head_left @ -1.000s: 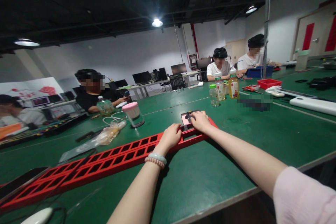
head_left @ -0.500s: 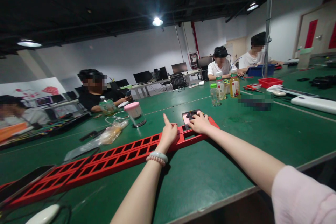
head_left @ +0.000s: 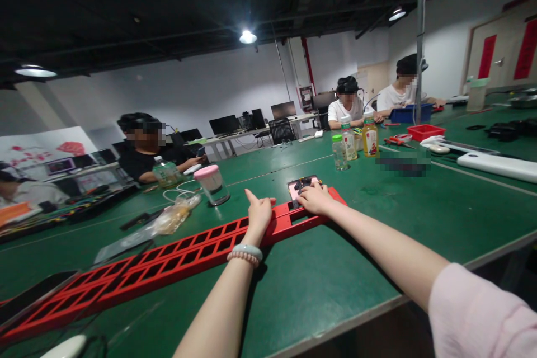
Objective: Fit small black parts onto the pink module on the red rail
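Note:
My left hand is over the long red slotted frame, index finger stretched out and thumb apart. Nothing shows in it, though its other fingers are partly hidden. A bangle and a beaded bracelet circle that wrist. Farther right, my right hand reaches into a small box with a pink inside, which holds small black parts. The fingers there are bent down among the parts. What they pinch, if anything, is too small to make out. The box stands against the far side of the red frame, near its right end.
A pink-lidded jar and a plastic bag lie beyond the frame. Bottles, red-handled pliers and a red tray stand farther right. A dark flat device rests on the frame's left end. Several people sit around the green table.
My left hand has shifted a little to the left along the red frame, away from the box. My right hand stays at the box. The whole view has turned slightly.

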Tool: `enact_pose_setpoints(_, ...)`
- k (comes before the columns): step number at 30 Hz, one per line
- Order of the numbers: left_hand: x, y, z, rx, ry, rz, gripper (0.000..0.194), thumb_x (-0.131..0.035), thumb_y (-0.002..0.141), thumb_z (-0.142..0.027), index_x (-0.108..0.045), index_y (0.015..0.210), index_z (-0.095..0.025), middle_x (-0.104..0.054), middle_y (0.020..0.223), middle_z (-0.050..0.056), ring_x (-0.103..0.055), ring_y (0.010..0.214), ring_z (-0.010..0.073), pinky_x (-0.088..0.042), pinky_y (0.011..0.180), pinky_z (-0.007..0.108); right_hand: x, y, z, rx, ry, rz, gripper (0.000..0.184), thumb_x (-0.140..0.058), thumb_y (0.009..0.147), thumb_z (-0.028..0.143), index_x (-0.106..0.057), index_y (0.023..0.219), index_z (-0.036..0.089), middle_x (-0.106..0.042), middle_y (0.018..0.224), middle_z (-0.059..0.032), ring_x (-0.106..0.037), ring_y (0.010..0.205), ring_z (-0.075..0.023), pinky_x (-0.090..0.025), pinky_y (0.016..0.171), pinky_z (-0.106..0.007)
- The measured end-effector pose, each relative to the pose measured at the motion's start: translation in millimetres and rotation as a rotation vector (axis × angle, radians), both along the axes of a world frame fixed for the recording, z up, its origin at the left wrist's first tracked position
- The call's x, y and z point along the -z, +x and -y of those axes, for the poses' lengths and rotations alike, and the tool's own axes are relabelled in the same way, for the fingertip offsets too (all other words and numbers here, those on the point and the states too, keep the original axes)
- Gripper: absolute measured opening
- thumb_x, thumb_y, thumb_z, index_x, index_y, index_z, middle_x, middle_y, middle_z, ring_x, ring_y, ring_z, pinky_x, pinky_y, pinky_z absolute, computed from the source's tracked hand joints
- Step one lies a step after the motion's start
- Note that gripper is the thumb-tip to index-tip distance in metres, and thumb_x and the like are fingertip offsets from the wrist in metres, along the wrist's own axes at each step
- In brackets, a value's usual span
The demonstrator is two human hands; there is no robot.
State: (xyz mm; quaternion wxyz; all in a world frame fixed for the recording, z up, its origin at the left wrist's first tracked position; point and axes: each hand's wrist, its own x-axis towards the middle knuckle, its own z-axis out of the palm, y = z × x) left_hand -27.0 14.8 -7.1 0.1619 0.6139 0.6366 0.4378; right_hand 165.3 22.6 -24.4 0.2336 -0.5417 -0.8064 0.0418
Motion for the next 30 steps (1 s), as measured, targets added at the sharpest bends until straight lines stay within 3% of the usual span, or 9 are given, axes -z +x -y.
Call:
enact_pose_setpoints(10, -5.2, 6.5, 8.4, 0.072, 0.009, -0.113, 0.084, -0.045, 0.082, -0.019, 0.009, 0.143, -0.001, -0.071, 0.088, 0.008, -0.064, 0.089, 0.0178, -0.044, 0.082, 0.028, -3.3, -0.3, 1.5, -0.001, 0.004, 0.044, 0.046, -0.028, 0.091, 0.049, -0.065, 0.110, 0.028, -0.051, 0.126, -0.0099, -0.035, 0.117, -0.0337, -0.032, 0.089, -0.054)
enact_pose_setpoints(16, -3.9, 11.0, 9.5, 0.114, -0.026, -0.292, 0.082, -0.045, 0.084, -0.026, 0.006, 0.144, -0.004, -0.070, 0.092, 0.008, -0.065, 0.082, 0.0178, -0.045, 0.076, 0.027, -5.7, 2.4, 2.5, 0.031, -0.018, 0.037, 0.049, -0.027, 0.090, 0.056, -0.064, 0.112, 0.033, -0.050, 0.122, -0.0129, -0.035, 0.119, -0.0336, -0.028, 0.092, -0.055)
enact_pose_setpoints(19, -5.5, 15.3, 12.5, 0.166, -0.087, -0.473, 0.066, -0.044, 0.085, -0.031, -0.023, 0.143, -0.009, -0.066, 0.107, 0.011, -0.062, 0.096, 0.0203, -0.043, 0.085, 0.028, -4.6, 2.8, 2.4, 0.058, -0.024, 0.031, 0.050, -0.027, 0.090, 0.055, -0.064, 0.112, 0.030, -0.049, 0.123, -0.0149, -0.034, 0.120, -0.0340, -0.028, 0.092, -0.055)
enact_pose_setpoints(22, -7.2, 17.6, 14.7, 0.277, -0.099, -0.713, 0.043, -0.044, 0.084, -0.038, -0.057, 0.119, -0.018, -0.062, 0.118, 0.010, -0.056, 0.109, 0.0244, -0.039, 0.092, 0.030, -3.2, 1.7, 1.8, 0.086, -0.017, 0.021, 0.052, -0.027, 0.090, 0.056, -0.064, 0.112, 0.027, -0.050, 0.123, -0.0166, -0.035, 0.119, -0.0354, -0.028, 0.091, -0.055)
enact_pose_setpoints(24, -7.9, 17.6, 15.4, 0.309, -0.080, -0.804, 0.038, -0.042, 0.084, -0.040, -0.063, 0.109, -0.020, -0.063, 0.116, 0.009, -0.057, 0.107, 0.0249, -0.040, 0.092, 0.031, -2.6, 0.8, 1.0, 0.089, -0.027, 0.022, 0.054, -0.026, 0.090, 0.057, -0.066, 0.110, 0.026, -0.053, 0.119, -0.0169, -0.036, 0.118, -0.0366, -0.028, 0.090, -0.056)
enact_pose_setpoints(30, -8.9, 16.3, 16.9, 0.296, -0.049, -0.833, 0.038, -0.041, 0.084, -0.040, -0.065, 0.106, -0.020, -0.065, 0.112, 0.009, -0.059, 0.103, 0.0237, -0.041, 0.089, 0.029, -1.3, 1.3, -0.5, 0.097, -0.008, -0.041, 0.047, -0.028, 0.092, 0.050, -0.065, 0.109, 0.027, -0.055, 0.122, -0.0128, -0.038, 0.117, -0.0334, -0.033, 0.089, -0.053)
